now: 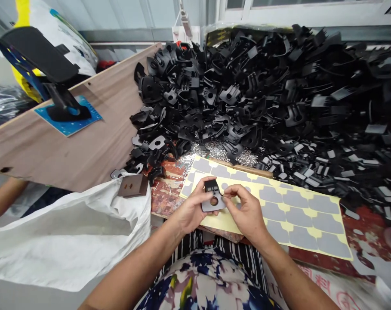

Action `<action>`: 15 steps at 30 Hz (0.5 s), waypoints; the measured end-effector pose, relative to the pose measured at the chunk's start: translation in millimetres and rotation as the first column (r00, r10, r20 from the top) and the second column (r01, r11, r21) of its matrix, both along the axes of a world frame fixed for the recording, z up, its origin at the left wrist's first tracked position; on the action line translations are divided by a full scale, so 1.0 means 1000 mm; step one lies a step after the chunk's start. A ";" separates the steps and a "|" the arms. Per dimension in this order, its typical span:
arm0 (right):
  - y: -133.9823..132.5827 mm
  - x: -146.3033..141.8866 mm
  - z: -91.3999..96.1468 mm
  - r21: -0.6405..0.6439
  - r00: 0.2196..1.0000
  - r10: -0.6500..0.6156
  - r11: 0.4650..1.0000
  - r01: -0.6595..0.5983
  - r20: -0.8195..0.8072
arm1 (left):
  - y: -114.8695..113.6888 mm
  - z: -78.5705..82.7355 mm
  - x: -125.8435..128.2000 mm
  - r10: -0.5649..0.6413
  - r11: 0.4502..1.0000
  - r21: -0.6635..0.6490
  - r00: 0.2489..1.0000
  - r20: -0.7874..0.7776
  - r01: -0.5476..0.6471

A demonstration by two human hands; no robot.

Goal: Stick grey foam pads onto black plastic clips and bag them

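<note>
My left hand (189, 210) grips a small black plastic bracket (210, 207) with a round hole and a hinge-like block at its top. Its thumb lies across the bracket's face. At the bracket's right edge, my right hand (248, 213) is closed in a pinch; whatever sits between thumb and forefinger is too small to make out. Below both hands lies a yellow sheet of grey adhesive pads (300, 217). Beyond the sheet are loose thin metal pins (247, 158), with a large heap of black plastic parts (227, 94) behind them.
Small black pieces (324, 163) are scattered at right. To the left, an assembled black stand (42, 54) rests on a blue card (64, 125) on a wooden board (108, 112). A brown block (133, 187) and white sack (79, 245) lie nearer. Another person's arm (6, 198) shows at far left.
</note>
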State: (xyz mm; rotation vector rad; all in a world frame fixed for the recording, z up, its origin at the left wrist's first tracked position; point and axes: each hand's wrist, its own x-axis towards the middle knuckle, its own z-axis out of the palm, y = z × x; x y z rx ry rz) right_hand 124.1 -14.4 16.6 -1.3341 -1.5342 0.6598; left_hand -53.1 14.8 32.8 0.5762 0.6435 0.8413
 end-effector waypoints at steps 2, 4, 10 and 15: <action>-0.004 -0.004 0.000 0.067 0.994 0.017 0.997 -0.024 0.111 | -0.003 -0.002 0.007 0.075 0.995 0.077 0.992 -0.102 -0.067; -0.009 -0.006 -0.004 0.141 0.972 0.009 0.989 -0.043 0.236 | -0.010 -0.008 0.014 0.179 0.974 0.173 0.965 -0.194 -0.145; -0.009 0.018 -0.026 0.208 0.819 -0.166 0.976 0.058 0.549 | -0.025 -0.025 -0.001 0.113 0.973 0.226 0.949 -0.294 -0.046; -0.012 0.051 -0.050 0.169 0.843 0.111 0.958 -0.231 0.526 | 0.052 0.046 -0.080 0.123 0.964 0.258 0.960 -0.252 -0.056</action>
